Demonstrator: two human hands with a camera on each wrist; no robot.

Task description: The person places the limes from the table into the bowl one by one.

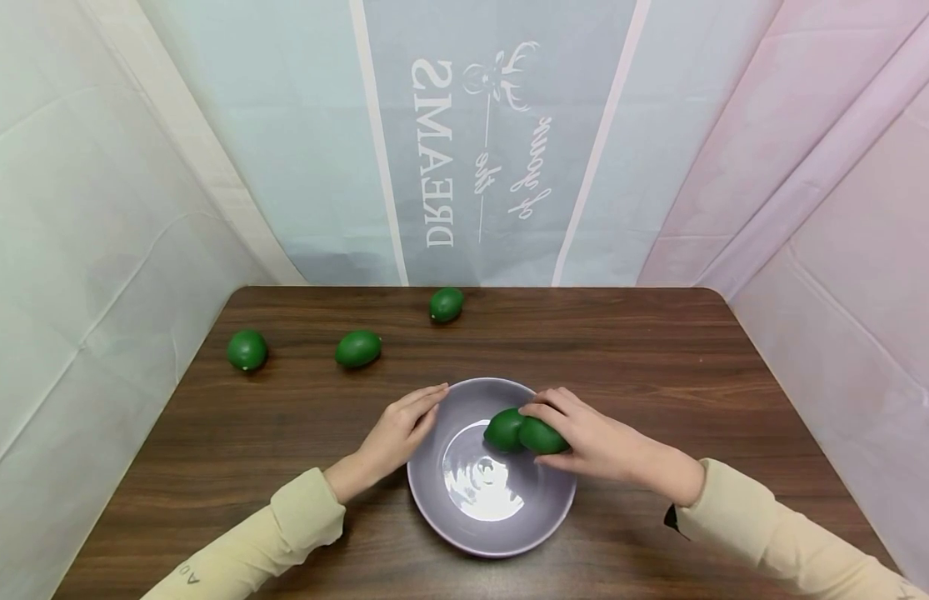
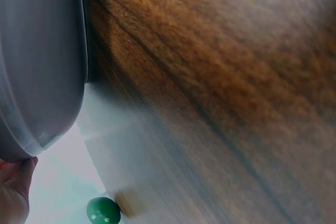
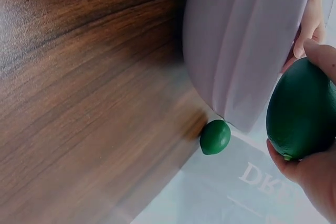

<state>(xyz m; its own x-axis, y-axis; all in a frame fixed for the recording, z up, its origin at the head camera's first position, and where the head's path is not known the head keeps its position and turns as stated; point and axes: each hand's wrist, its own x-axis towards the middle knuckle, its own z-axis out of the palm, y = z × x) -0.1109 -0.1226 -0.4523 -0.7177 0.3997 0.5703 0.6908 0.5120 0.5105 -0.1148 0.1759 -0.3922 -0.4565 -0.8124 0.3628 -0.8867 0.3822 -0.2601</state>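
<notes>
A wide purple-grey bowl [image 1: 464, 533] stands near the table's front. Inside it, right of its middle, lies one green lime [image 1: 502, 431]. My right hand [image 1: 584, 429] grips a second lime [image 1: 542, 436] over the bowl's right side; in the right wrist view this held lime [image 3: 300, 109] sits between thumb and fingers. In the head view the two limes overlap, and I cannot tell whether they touch. My left hand [image 1: 399, 429] rests against the bowl's left rim, its fingers fairly straight. The left wrist view shows the bowl's outer wall [image 2: 42, 51] and part of that hand.
Three more limes lie on the brown wooden table [image 1: 644, 350]: a far-left lime [image 1: 247, 350], a left-centre lime [image 1: 358, 348] and a lime near the back edge [image 1: 446, 305]. Behind the table hangs a printed curtain [image 1: 501, 142]; pale cloth [image 1: 82, 250] flanks both sides.
</notes>
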